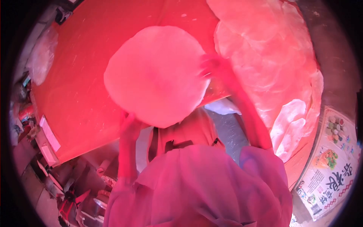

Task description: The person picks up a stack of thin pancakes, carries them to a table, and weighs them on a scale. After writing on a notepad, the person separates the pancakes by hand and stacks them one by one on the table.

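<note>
head view | we see the round dough sheet [157, 75] held above the red table [75, 94] | left hand [130, 126] grips its near-lower edge, right hand [211, 66] its right edge | round, no long axis | stacked sheets [272, 56] to the right

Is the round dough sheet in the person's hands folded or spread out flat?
Spread out. The dough sheet shows a full round outline with no fold, held at its edges by the left hand and right hand.

left hand [129, 125] raised, fingers up | right hand [212, 68] raised, fingers spread
</note>
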The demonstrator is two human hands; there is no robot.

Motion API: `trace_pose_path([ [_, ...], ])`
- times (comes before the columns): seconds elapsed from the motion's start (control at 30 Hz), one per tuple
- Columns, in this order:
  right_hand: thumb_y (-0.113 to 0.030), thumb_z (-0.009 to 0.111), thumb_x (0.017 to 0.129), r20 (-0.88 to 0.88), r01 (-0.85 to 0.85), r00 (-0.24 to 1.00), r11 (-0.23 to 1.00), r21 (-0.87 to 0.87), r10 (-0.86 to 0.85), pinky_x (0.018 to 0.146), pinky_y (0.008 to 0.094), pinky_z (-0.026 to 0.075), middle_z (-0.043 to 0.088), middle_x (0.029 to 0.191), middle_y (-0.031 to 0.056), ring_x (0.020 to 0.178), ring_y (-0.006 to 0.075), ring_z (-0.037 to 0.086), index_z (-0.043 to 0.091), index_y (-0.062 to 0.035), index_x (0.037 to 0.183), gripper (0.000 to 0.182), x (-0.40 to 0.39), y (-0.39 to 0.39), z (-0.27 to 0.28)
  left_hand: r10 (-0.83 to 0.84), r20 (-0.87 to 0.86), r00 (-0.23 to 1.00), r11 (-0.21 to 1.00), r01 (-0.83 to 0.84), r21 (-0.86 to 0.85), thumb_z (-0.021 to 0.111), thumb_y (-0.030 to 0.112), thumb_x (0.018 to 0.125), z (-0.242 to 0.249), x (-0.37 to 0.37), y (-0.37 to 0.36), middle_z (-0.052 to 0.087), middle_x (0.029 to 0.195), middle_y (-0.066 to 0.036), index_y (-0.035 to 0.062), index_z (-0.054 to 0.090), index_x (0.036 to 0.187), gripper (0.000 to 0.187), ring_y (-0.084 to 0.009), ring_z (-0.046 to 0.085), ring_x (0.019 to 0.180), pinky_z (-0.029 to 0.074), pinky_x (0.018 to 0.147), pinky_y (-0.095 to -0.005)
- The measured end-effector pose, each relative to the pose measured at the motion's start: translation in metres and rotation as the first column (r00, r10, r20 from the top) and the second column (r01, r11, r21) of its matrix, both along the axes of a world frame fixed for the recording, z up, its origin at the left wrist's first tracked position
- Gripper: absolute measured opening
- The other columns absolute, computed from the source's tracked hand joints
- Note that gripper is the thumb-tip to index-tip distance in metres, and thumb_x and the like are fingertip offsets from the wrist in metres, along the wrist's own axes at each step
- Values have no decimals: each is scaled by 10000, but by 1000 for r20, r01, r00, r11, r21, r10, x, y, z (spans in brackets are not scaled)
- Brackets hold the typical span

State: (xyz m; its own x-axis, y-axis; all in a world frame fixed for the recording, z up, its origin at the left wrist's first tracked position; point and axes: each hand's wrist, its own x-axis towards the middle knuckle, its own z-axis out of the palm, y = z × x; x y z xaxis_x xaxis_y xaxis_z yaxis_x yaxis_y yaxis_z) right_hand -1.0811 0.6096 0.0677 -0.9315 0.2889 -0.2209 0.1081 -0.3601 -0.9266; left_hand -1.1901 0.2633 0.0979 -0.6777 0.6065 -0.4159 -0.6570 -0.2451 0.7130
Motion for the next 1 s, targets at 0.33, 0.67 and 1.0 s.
trace_pose_path([
  [0.33,-205,705,762,160,-267,956,957,117,247,709,286,497,648,863,78,777,148,619,646,-10,1017,327,-39,-112,45,-81,-91,993,989,69,-131,664,234,843,20,-5,36,478,1294,-112,13,315,1383,680,-236,499,1182,446,943,-373],
  [0.67,-175,626,792,100,-109,993,706,699,54,603,323,449,604,682,92,624,202,578,600,-30,748,154,-54,-152,24,113,97,989,960,-84,-266,621,85,817,7,0,11,513,1227,-154,-8,365,1335,585,-276,520,1151,513,884,-407],
  [1.0,-165,622,861,-77,432,900,901,21,-430,871,359,495,658,1047,103,959,227,632,621,-56,1121,282,0,45,150,207,99,973,957,-181,-225,595,44,796,-47,-53,-88,546,1214,-127,-11,436,1295,526,-278,527,1148,445,986,-412],
])
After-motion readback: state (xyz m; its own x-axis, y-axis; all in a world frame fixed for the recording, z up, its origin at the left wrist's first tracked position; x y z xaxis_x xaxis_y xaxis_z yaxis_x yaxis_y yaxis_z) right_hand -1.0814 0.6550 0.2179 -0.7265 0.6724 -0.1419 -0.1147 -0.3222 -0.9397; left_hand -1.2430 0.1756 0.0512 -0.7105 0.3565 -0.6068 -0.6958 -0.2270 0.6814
